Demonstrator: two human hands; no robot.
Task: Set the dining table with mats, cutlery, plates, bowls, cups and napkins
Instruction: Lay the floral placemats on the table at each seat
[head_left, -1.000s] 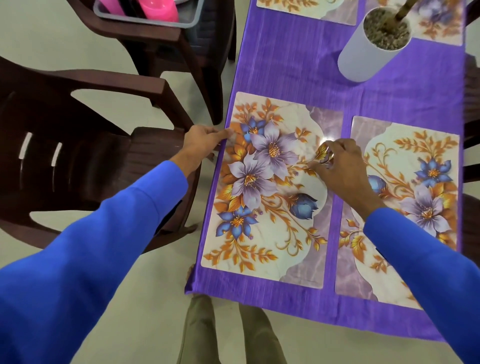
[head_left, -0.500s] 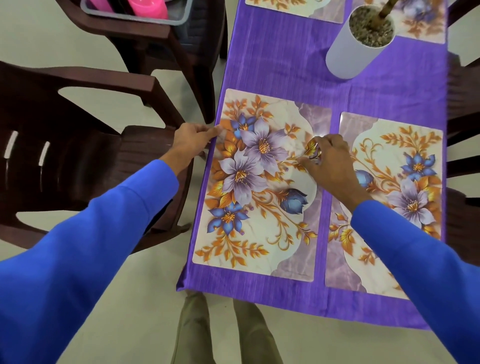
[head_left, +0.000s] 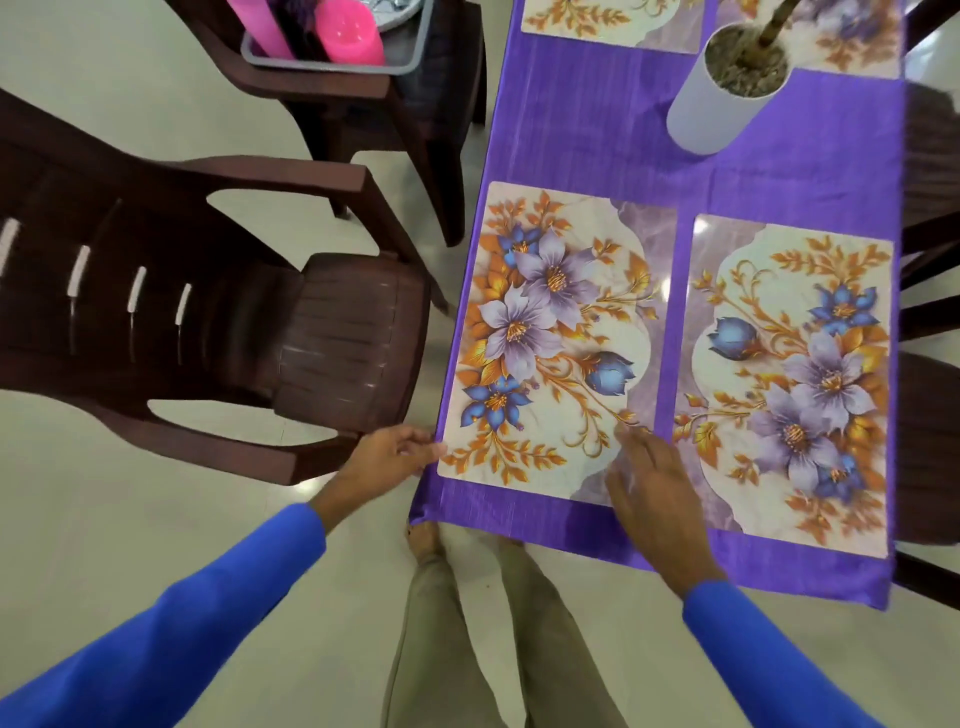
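Lying lengthwise along table edge: mat (head_left: 556, 338)

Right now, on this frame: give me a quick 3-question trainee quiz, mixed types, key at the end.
1. True or false: the near-left floral mat already carries a plate.
2. Multiple choice: the left hand is at the mat's (A) far-left corner, (B) near-left corner, (C) far-right corner.
3. Fill in: the grey tray with the pink cups rests on a ____, not on the purple tablecloth.

Key
1. False; the mat is bare.
2. B. The right hand lies open over the near-right corner.
3. Chair.
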